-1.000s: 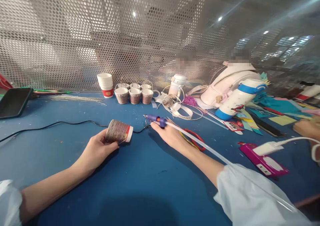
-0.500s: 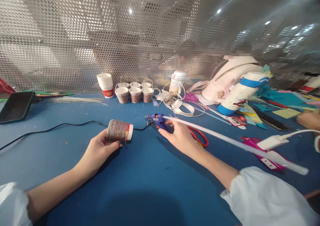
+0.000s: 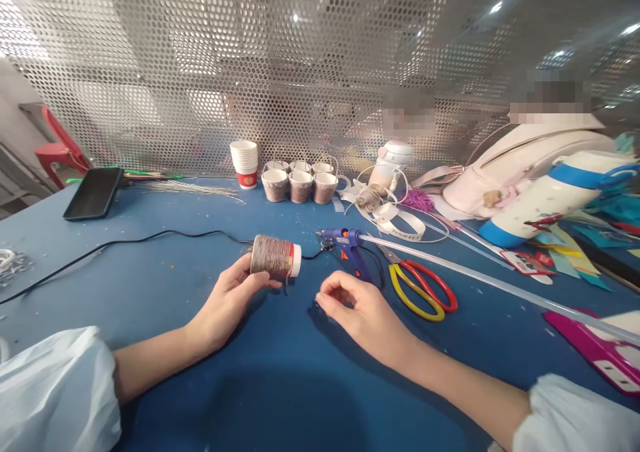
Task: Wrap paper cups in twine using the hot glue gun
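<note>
1. Left hand (image 3: pixel 227 302) holds a yarn-wrapped cup (image 3: pixel 273 257) on its side, thumb in front; right hand (image 3: pixel 365 315) is loosely curled, thumb and forefinger nearly meeting, and whether they pinch anything I cannot tell.
2. That cup sits at the left fingertips, up and to the left of the right hand.
3. Done so far: grey-brown yarn covers most of its wall. Left bare: a red patch and a white band, with a loose yarn tail (image 3: pixel 287 284) hanging below. Beyond the hands, six wrapped cups (image 3: pixel 300 189) with handles look further along.
4. Its long axis runs nearly level, left to right. The bare end points away from the left palm, towards the glue gun (image 3: pixel 347 237) beyond the right hand; the wider end seems to be leftward.
</note>
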The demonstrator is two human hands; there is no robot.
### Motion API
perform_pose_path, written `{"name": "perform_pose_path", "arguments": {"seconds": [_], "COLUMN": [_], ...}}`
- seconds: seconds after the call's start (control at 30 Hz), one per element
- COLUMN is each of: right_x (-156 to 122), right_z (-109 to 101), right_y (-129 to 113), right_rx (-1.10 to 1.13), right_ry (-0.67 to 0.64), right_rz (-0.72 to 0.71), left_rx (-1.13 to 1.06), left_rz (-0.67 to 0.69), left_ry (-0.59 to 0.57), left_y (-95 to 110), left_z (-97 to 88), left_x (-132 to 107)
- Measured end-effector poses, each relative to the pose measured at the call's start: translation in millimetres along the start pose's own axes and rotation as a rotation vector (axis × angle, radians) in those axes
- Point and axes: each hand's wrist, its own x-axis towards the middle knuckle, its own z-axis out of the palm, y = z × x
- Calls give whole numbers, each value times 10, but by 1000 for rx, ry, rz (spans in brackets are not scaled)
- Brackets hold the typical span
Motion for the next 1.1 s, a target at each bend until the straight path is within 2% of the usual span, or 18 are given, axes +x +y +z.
{"name": "perform_pose_path", "arguments": {"seconds": [0.1,0.2,0.3,0.4,0.47,0.53,0.63,0.73,0.9,1.1], "right_x": [149,211,187,142,125,118,115,100,60,38], "right_z": [151,249,279,267,246,215,153,100,51,-10], "right_y": [-46,-55,-59,-48,-24,3,26,30,85,112], "right_rx": [433,803,996,1027,929,725,351,83,-234,-444], "right_ry": [-54,-61,-117,-125,-88,-38,62,123,200,167], "right_rz": [239,386,448,480,465,382,149,-94,-413,-558], "left_rx": [155,307,456,567,598,615,644,632,467,395], "left_rz": [57,113,181,226,233,231,222,177,18,-10], "left_ry": [-38,-66,-93,-85,-73,-62,-52,-67,-134,-126], "left_y": [-5,1,10,17,18,19,30,55,83,93], "left_z": [-13,-13,0,8,9,10,11,8,-3,3], "left_x": [-50,-79,-92,-101,-103,-100,-97,-113,-142,-120]}}
